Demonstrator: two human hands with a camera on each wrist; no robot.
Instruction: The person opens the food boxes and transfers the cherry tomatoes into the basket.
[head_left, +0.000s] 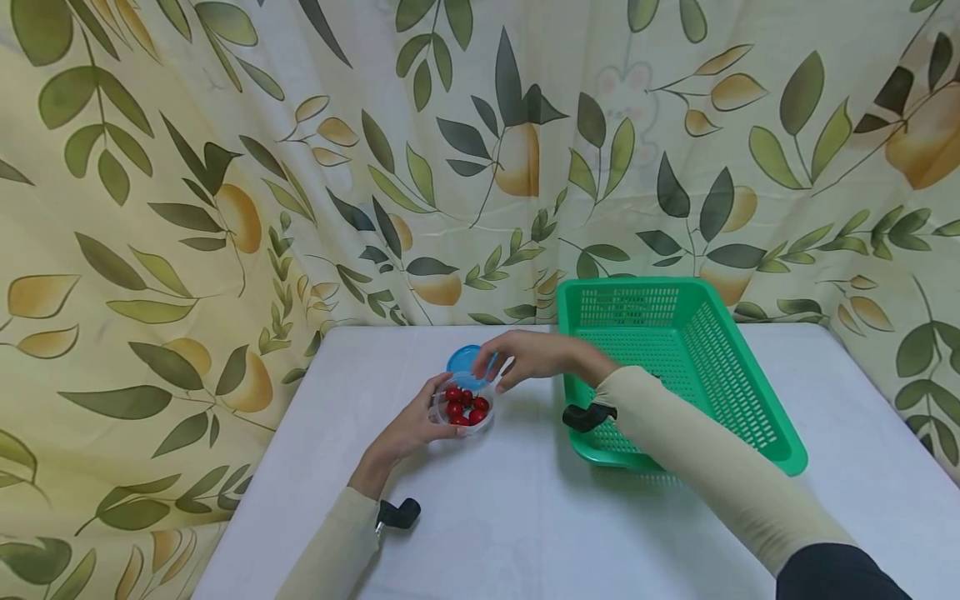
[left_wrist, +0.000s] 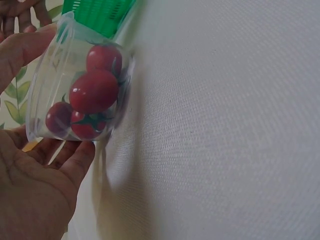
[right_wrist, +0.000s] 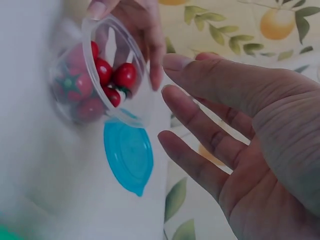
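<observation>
A clear plastic container [left_wrist: 50, 85] holds several red cherry tomatoes [head_left: 467, 406], some with green stems. My left hand [head_left: 411, 425] grips it around the sides, thumb on one side and fingers on the other. Over the far right of its rim hovers my right hand [head_left: 531, 354], fingers spread and slightly bent with nothing between them in the right wrist view. A round blue lid [right_wrist: 128, 156] lies on the table just behind the container, partly hidden by it and by the right hand in the head view.
To the right stands a green slotted plastic basket [head_left: 757, 392], partly under the right forearm. A white cloth covers the table [head_left: 480, 533]. Behind it hangs a curtain [head_left: 337, 208] printed with leaves and fruit.
</observation>
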